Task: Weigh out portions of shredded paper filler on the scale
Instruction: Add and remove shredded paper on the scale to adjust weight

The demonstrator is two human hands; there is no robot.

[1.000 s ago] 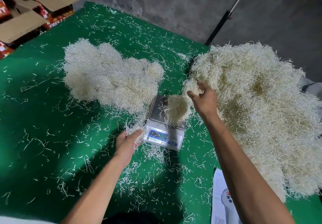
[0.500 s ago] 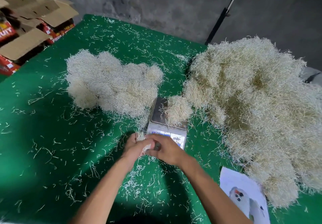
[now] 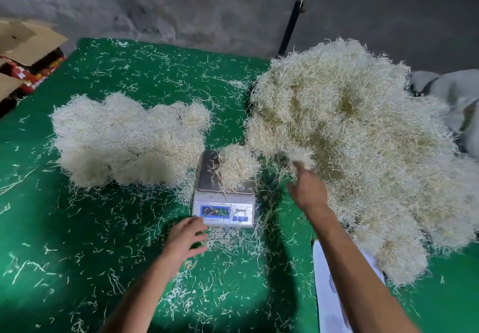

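Observation:
A small digital scale (image 3: 224,204) stands on the green table (image 3: 108,229), carrying a small mound of shredded paper (image 3: 237,168) on the right of its platform. My left hand (image 3: 186,236) hovers with spread fingers at the scale's front left corner and holds nothing. My right hand (image 3: 308,190) reaches out right of the scale, towards the big heap of filler (image 3: 363,138). Its thumb stands apart from the fingers. A blurred tuft of shreds (image 3: 298,156) sits just beyond its fingertips, at the heap's edge.
A lower mass of shredded filler (image 3: 129,140) lies left of the scale. Loose shreds litter the green surface. A white printed sheet (image 3: 329,288) lies under my right forearm. Open cardboard boxes (image 3: 28,47) stand at the far left; a black pole (image 3: 290,26) leans on the grey wall.
My hands, joined in front of the scale half a second ago, have parted. The right one swung up to the big heap with a tuft. The left stayed near the scale, fingers now spread.

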